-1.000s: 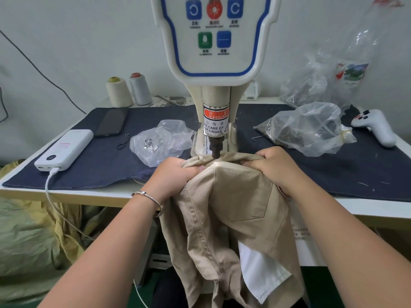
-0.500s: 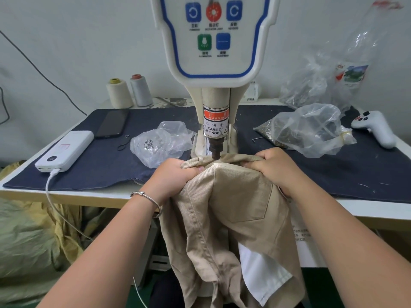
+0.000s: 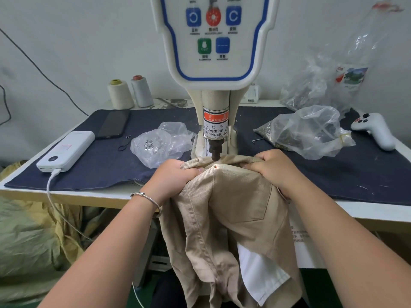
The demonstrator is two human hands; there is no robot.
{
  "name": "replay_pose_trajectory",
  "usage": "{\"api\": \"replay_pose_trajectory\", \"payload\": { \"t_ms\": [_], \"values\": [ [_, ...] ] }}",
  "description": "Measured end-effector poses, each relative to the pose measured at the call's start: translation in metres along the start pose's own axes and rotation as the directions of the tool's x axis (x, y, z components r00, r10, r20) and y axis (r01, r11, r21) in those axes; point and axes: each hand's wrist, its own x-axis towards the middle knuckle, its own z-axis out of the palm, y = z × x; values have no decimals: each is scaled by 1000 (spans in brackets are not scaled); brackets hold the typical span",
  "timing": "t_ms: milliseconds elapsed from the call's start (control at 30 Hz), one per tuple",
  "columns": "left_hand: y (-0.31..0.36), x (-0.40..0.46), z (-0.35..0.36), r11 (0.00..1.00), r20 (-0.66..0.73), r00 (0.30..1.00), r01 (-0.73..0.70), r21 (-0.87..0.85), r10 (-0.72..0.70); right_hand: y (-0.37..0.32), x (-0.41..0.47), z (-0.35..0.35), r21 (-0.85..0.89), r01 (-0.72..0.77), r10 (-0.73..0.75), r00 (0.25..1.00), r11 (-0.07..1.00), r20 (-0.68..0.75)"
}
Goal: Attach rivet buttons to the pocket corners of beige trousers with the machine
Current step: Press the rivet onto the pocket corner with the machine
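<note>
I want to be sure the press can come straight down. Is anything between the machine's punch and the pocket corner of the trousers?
Nothing visible. The punch hangs just above the pocket corner, where a red light dot sits. The left hand and right hand grip the trousers to either side, fingers clear of the gap.

Red band of the warning label [image 3: 215, 125] on the machine [image 3: 214, 52] column, just above the fingers [image 3: 195, 169]: "WARNING". White part beneath it carries Chinese characters, then "KE CARE OF / UR FINGER", left edge cut off. Captions under the control panel buttons [image 3: 213, 30] higher up are too blurred to be read. Print on the sticker [image 3: 299, 235] below the worktop, right of the fingers, is illegible.
</note>
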Motion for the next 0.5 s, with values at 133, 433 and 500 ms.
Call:
{"api": "replay_pose_trajectory", "payload": {
  "t_ms": [133, 433, 500],
  "values": [
    [0, -1, 0, 1000, 11, 1000, 0, -12, 0, 2, 2, 0, -8, 3, -3, 1000, 1000, 3],
    [7, -11, 0, 993, -4, 999, 40, -111, -40, -11, -11, -1, 36, 17, -17, 1000, 999, 0],
    [9, -17, -2, 990, -20, 999, 31, -138, -34, -19, -19, -4, 85, 45, -45, 999, 995, -2]
  ]
}}
